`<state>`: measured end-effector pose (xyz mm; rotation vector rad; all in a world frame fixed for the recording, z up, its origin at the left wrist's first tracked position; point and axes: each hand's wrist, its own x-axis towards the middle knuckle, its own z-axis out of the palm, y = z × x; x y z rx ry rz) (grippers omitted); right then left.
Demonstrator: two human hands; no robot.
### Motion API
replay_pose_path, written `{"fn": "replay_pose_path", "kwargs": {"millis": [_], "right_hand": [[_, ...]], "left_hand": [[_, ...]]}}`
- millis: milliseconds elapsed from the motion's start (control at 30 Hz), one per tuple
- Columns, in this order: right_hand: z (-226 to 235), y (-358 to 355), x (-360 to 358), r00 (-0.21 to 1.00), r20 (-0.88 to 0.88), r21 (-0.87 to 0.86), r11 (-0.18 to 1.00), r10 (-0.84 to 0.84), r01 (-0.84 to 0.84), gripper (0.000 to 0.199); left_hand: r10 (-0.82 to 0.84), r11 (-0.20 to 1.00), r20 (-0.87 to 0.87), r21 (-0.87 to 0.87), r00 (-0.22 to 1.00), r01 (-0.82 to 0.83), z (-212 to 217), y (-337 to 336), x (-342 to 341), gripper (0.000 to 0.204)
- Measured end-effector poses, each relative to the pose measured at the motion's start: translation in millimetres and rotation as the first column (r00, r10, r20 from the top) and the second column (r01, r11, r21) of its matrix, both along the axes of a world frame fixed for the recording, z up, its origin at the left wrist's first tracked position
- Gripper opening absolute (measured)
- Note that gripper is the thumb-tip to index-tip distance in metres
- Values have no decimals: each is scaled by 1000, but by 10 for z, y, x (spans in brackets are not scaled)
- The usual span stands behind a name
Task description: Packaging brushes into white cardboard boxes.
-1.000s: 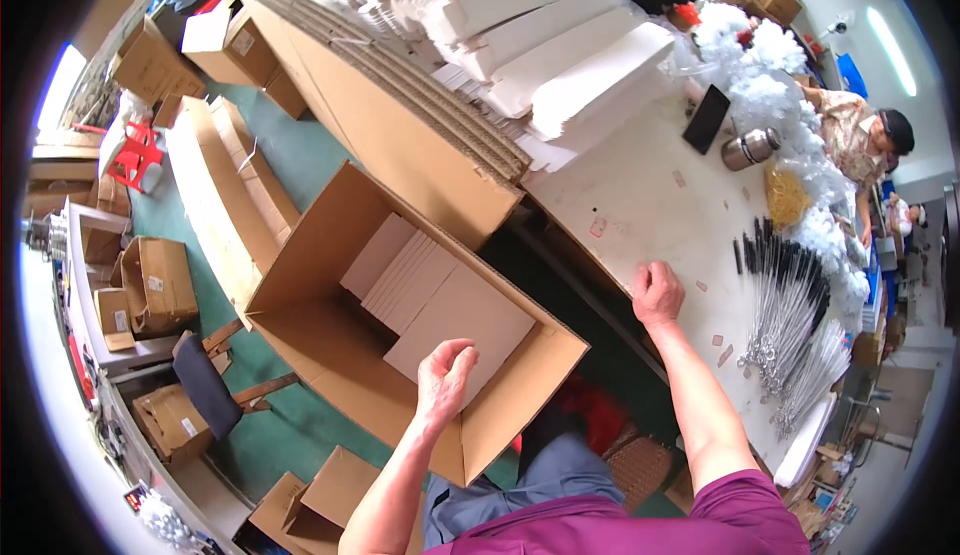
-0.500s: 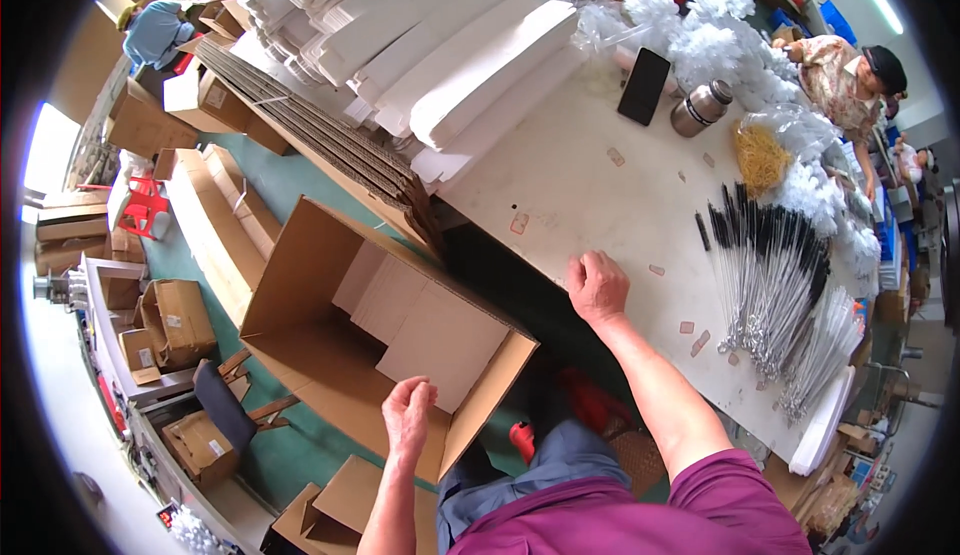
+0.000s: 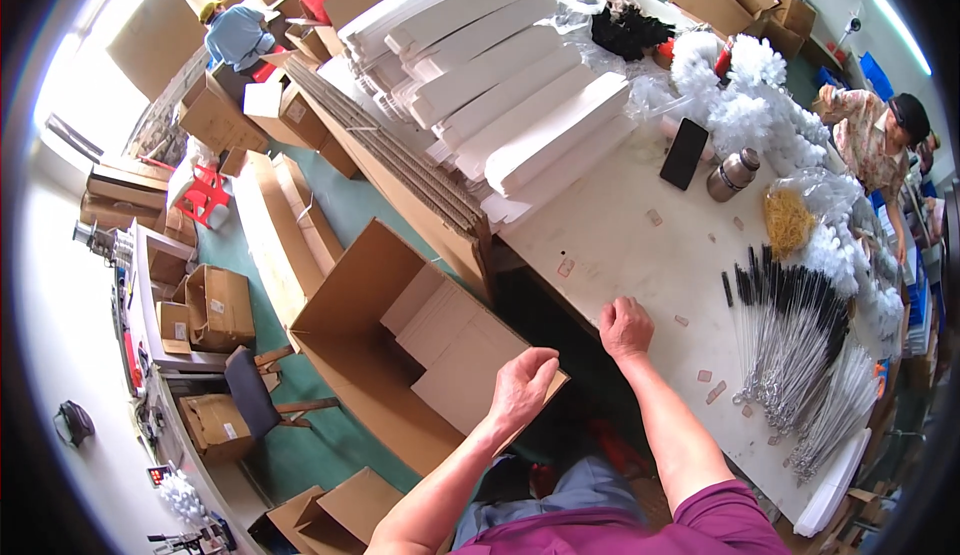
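Observation:
My left hand (image 3: 522, 385) is raised over the near right rim of an open cardboard carton (image 3: 345, 385), its fingers curled in with nothing visible in them. Flat white cardboard pieces (image 3: 465, 367) lie in layers inside the carton. At the table edge, my right hand (image 3: 627, 327) is closed in a loose fist, and no object shows in it. Closest to that hand on the white table (image 3: 600, 255) are small pinkish paper slips (image 3: 681, 321). Further right lies a spread bundle of wire-handled brushes (image 3: 785, 325) with black bristles.
Stacked white boxes (image 3: 520, 85) fill the table's far left, beside upright flattened cartons (image 3: 400, 155). A phone (image 3: 684, 154), a steel flask (image 3: 733, 175), yellow ties (image 3: 789, 223) and white fluffy bundles (image 3: 745, 105) lie beyond. A co-worker (image 3: 880, 140) is at the far right. A chair (image 3: 250, 395) stands left.
My left hand has moved right and up, from over the carton's inside to its near right rim. The whole view has shifted, with the scene now further right and lower.

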<state>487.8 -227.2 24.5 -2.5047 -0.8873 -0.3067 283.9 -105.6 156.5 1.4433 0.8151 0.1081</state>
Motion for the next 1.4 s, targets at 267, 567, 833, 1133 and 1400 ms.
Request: {"fn": "replay_pose_path", "kwargs": {"millis": [267,567,833,1133,1400], "right_hand": [[6,46,-6,1000,5,4,1000,20,-20,19],[4,-32,20,992,-57,54,993,110,-107,19],[82,2,228,970,-68,53,972,232,-229,17],[142,200,618,977,-65,25,979,204,-203,18],[178,189,624,970,-144,-6,980,196,-199,21]], "left_hand": [[41,999,3,27,999,-41,-113,112,116,28],[6,882,134,466,991,-69,433,803,812,22],[-80,612,57,791,995,4,1208,1779,1544,28],[-20,228,33,973,999,-28,1508,3215,2418,42],[123,-34,-137,989,983,143,1541,4131,3150,64]]}}
